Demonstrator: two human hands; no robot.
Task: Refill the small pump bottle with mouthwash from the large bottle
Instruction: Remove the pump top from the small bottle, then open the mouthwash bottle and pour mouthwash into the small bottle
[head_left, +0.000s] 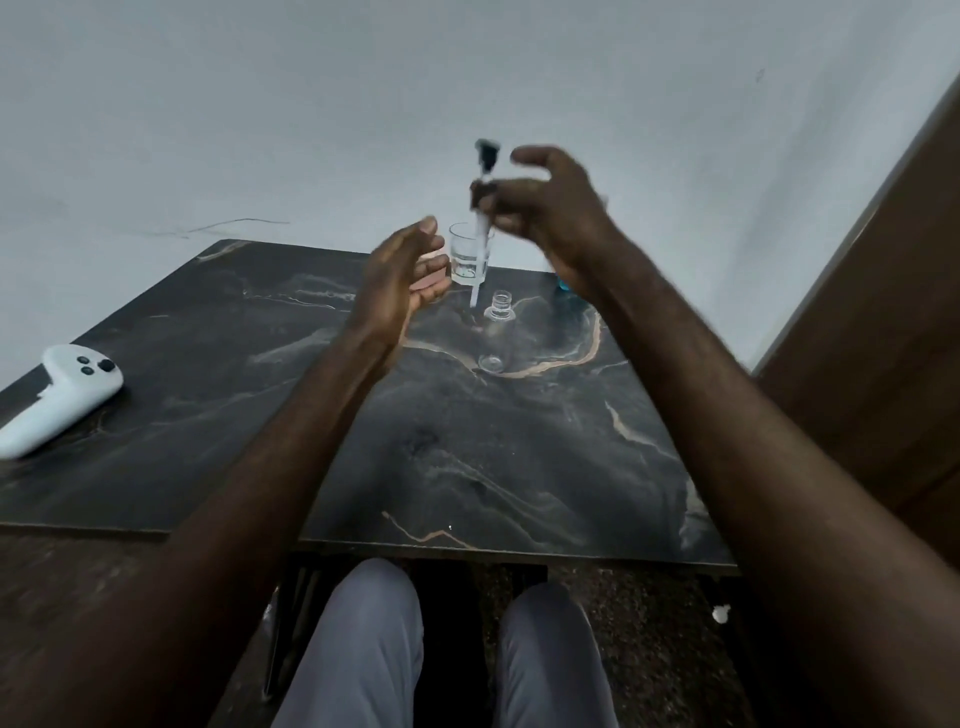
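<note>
A small clear pump bottle stands uncapped on the dark marble table. Above and just left of it, my right hand pinches the black pump head by its collar, with the white dip tube hanging down outside the bottle's neck. My left hand hovers open to the left of the bottle, palm turned inward, touching nothing. Only a sliver of blue shows behind my right wrist; it may be the large mouthwash bottle, mostly hidden.
A drinking glass with some clear liquid stands at the table's far edge behind the pump. A white controller lies at the table's left edge. A brown wooden panel rises on the right. My knees are under the near edge.
</note>
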